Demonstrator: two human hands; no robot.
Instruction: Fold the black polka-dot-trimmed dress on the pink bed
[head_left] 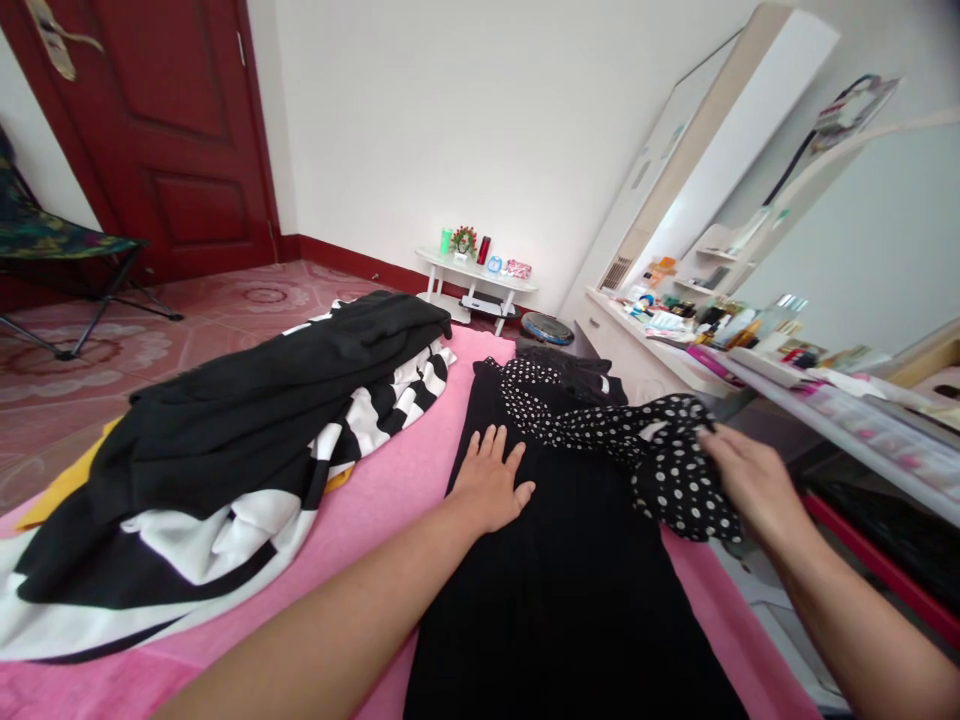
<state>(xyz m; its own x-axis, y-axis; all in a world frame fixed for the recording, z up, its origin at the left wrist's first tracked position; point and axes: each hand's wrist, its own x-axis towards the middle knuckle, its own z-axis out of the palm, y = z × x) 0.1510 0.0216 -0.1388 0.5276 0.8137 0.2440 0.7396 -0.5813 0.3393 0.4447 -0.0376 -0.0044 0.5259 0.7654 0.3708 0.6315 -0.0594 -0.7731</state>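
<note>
Head view: left hand (pixel 491 485) lies flat, fingers (pixel 501 447) spread, on the black dress (pixel 555 590) along the bed's (pixel 390 490) right edge. Right hand (pixel 746 480) fingers pinch its polka-dot sleeve (pixel 675 470).

Two bare forearms and hands, no sleeves in view

The left hand (pixel 491 485) and right hand (pixel 750 480) wear no rings, watch, bracelets or gloves; both forearms are uncovered up to the picture's lower edge, with short, plain fingernails.

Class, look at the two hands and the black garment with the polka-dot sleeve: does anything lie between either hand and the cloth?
Nothing visible does. The left hand lies flat on the black garment; the right hand touches its polka-dot sleeve.
</note>
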